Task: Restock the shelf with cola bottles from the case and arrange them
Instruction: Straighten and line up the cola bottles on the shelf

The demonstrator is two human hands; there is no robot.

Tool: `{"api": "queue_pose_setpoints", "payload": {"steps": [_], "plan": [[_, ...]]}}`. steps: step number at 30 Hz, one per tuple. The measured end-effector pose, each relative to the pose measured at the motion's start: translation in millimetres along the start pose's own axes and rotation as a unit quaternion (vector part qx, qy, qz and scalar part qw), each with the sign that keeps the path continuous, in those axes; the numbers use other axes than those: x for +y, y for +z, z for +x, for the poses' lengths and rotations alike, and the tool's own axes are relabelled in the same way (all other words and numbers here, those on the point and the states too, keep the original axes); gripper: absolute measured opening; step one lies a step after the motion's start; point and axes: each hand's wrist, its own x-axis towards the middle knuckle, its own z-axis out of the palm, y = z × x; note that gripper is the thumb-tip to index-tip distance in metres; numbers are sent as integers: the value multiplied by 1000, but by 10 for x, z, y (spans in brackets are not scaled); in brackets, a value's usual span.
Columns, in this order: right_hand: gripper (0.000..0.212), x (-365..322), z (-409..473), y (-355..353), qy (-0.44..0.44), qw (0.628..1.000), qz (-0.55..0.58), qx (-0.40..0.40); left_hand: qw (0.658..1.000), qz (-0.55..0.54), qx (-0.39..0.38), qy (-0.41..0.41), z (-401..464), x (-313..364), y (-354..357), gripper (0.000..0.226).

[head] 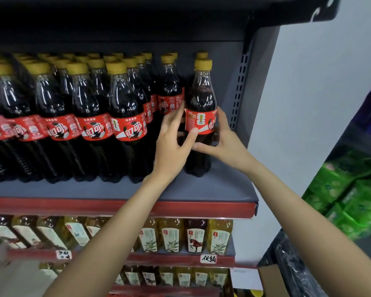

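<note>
A cola bottle (pixel 201 97) with a yellow cap and red label stands upright at the right end of the grey shelf (pixel 212 187). My left hand (pixel 171 142) grips its left side, thumb across the label. On the bottle's right side, my right hand (pixel 223 138) wraps around it with fingers below the label. Rows of several matching cola bottles (pixel 124 108) fill the shelf to the left. Another bottle stands behind the held one. The case is not in view.
The shelf's upright post (pixel 240 86) stands just right of the bottle. Below, tea bottles (pixel 171 234) fill two lower shelves with red price strips. Green packages (pixel 351 196) are stacked at the right. A cardboard box edge (pixel 270 279) shows at bottom right.
</note>
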Motion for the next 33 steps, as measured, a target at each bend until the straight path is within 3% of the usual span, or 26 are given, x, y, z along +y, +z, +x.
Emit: {"api": "queue_pose_setpoints", "payload": {"steps": [6, 12, 17, 21, 24, 29, 33], "plan": [[95, -13, -50, -144, 14, 999, 17, -46, 1000, -9, -2, -29, -51, 104, -65, 58], [98, -102, -101, 120, -15, 998, -14, 53, 999, 45, -16, -21, -122, 159, -131, 69], [105, -129, 66, 359, -16, 994, -46, 100, 983, 139, 49, 111, -345, 214, -415, 52], [105, -143, 238, 529, -11, 991, -63, 121, 921, 280, 177, 207, -397, 139, -639, 39], [105, -131, 332, 656, -6, 987, -79, 140, 903, 335, 212, 167, -362, 49, -758, 47], [110, -122, 423, 786, 3, 978, -134, 158, 902, 370, 184, 125, -345, -87, -851, 66], [113, -102, 466, 658, -21, 992, -86, 88, 916, 347, 169, 105, -334, -139, -849, 73]]}}
